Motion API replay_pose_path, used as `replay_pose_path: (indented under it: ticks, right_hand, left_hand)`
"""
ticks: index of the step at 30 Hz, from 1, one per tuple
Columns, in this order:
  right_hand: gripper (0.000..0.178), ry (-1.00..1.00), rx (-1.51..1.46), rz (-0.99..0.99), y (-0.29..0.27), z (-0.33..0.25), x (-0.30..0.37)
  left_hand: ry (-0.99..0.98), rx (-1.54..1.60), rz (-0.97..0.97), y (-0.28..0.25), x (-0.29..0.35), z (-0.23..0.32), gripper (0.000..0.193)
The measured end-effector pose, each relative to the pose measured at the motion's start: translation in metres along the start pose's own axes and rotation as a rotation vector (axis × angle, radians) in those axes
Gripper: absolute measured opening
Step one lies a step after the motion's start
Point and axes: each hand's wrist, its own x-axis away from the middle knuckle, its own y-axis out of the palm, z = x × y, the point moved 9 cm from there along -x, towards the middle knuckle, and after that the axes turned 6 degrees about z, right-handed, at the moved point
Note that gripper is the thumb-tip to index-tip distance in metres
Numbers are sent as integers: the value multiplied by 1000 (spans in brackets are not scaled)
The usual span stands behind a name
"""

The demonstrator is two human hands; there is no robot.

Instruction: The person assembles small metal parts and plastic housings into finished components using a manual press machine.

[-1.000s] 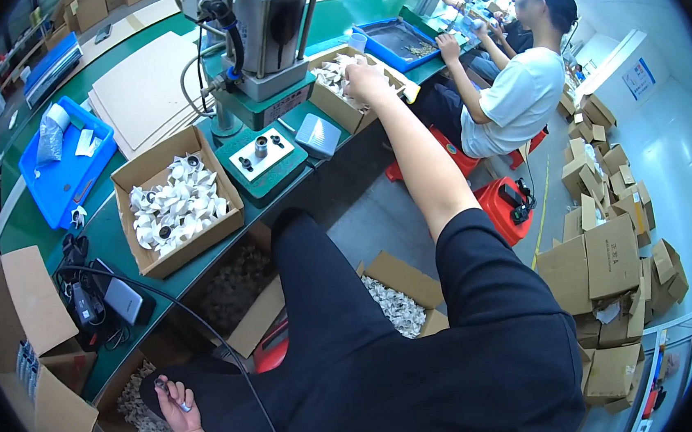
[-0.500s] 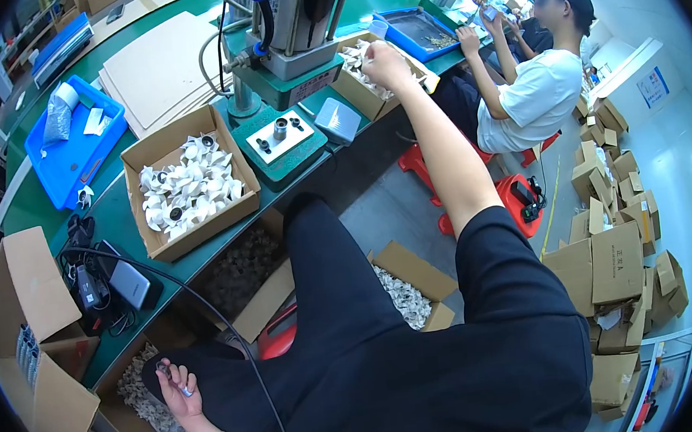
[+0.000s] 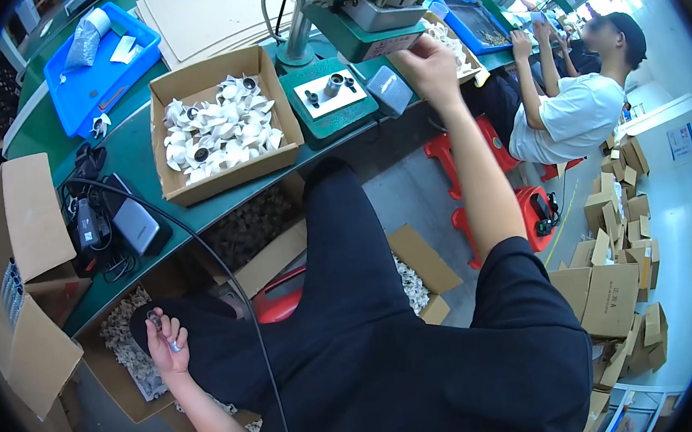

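Over my thigh at lower left, the fingers of my left hand (image 3: 168, 345) are curled around a small dark ring-shaped part (image 3: 154, 318). My right hand (image 3: 432, 73) is raised beside the green head of a bench press (image 3: 363, 40), its fingers pinched together; what they hold, if anything, is hidden. Just behind it stands a carton of white parts (image 3: 455, 46). Below the press head, a metal fixture plate (image 3: 328, 102) carries a short upright cylinder (image 3: 334, 84) and two small black pegs. Left of the press, an open carton (image 3: 231, 175) contains many white finned parts (image 3: 219, 127), some with dark rings.
A blue tray (image 3: 68, 92) with a plastic bag lies at the back left. Near the bench edge are black adapters (image 3: 88, 226) and a power bank (image 3: 137, 222); a cable hangs across my lap. Red stools (image 3: 481, 155) and a seated co-worker (image 3: 571, 106) are at right.
My right hand has left the carton of white parts and come back toward the press head. The whole view has shifted, and my left hand still grips the small dark part.
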Motion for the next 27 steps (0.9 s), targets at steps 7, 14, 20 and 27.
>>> replay_pose_path:
  ticks: [7,14,20,27]
  right_hand:
    - [23,-503,170,4,60,-78,65]
    - [22,-717,320,-6,69,-91,73]
    - [23,-795,424,-78,73,-98,72]
    - [23,-841,441,-184,75,-103,82]
  left_hand:
    - [-28,-2,-21,1,-3,-2,34]
    - [-42,38,-65,3,1,-3,35]
    - [-44,32,-82,8,-3,-2,36]
    - [-67,-28,-60,12,-13,-8,36]
